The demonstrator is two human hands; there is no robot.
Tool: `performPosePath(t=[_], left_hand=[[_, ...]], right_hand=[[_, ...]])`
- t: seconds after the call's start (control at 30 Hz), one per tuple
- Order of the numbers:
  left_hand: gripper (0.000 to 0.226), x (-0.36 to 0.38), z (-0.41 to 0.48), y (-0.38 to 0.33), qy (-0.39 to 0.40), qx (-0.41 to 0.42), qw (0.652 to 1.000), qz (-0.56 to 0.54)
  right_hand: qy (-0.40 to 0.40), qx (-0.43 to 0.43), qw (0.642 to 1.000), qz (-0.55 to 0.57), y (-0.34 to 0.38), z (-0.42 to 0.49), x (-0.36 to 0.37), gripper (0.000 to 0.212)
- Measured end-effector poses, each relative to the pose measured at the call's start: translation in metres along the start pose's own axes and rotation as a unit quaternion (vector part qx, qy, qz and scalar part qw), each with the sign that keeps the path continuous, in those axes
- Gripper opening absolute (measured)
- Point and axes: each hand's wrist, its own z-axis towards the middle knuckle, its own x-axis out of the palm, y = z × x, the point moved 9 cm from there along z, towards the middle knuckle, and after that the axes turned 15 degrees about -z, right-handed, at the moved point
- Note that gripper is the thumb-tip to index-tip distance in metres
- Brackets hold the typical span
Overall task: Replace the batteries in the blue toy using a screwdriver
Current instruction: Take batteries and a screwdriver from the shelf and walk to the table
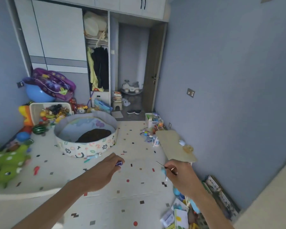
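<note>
**Playroom floor: two hands, one screwdriver, batteries in grip**

- Left hand (106,169): extended forward over the play mat (106,200), knuckles up. Fingers clenched round a small blue-and-white cylindrical item, apparently the batteries (119,163); only the end shows past the fingers. Long axis runs roughly left to right, the exposed end pointing right.
- Right hand (180,175): raised at the right, well apart from the left. Fingers pinched on a thin screwdriver (166,168). Long axis lies diagonally: the fine metal tip points up and to the left, the reddish-copper handle end points down and to the right, past the thumb.
- Blue toy: several blue playthings lie near the right wall below the right hand; which is the task's toy cannot be told.
- Play mat: pale, speckled with small coloured shapes, covering the floor beneath both hands.
- Round fabric play pen (86,138): beyond the left hand, patterned wall, dark patch inside.
- Low folding surface (173,146): beige top, just beyond the right hand, with small objects on its far edge.
- Green plush toy (8,162): far left on the mat.
- Wardrobe (59,38): rear wall, one bay open with hanging clothes.
</note>
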Motion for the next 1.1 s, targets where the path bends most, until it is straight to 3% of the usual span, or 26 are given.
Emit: performPosePath(t=[0.37, 0.7, 0.8, 0.97, 1.1], left_hand=[[0.018, -0.134, 0.196, 0.098, -0.046, -0.010, 0.999, 0.013], [0.013, -0.217, 0.404, 0.185, -0.027, 0.028, 0.997, 0.059], [0.008, -0.234, 0.464, 0.196, -0.020, 0.030, 0.997, 0.069], [0.026, -0.238, 0.575, 0.217, 0.009, 0.019, 0.998, 0.051], [0.020, -0.229, 0.670, 0.224, 0.006, 0.016, 0.999, 0.051]], right_hand=[[0.003, -0.021, 1.000, 0.022, 0.025, 0.257, 0.062, 0.015], [-0.020, 0.050, 0.998, 0.016, 0.031, 0.458, 0.105, 0.015], [-0.019, 0.067, 0.997, 0.018, 0.021, 0.512, 0.113, 0.016], [-0.026, 0.080, 0.996, 0.005, -0.017, 0.607, 0.129, 0.015], [-0.042, 0.084, 0.996, 0.005, -0.063, 0.689, 0.133, 0.013]])
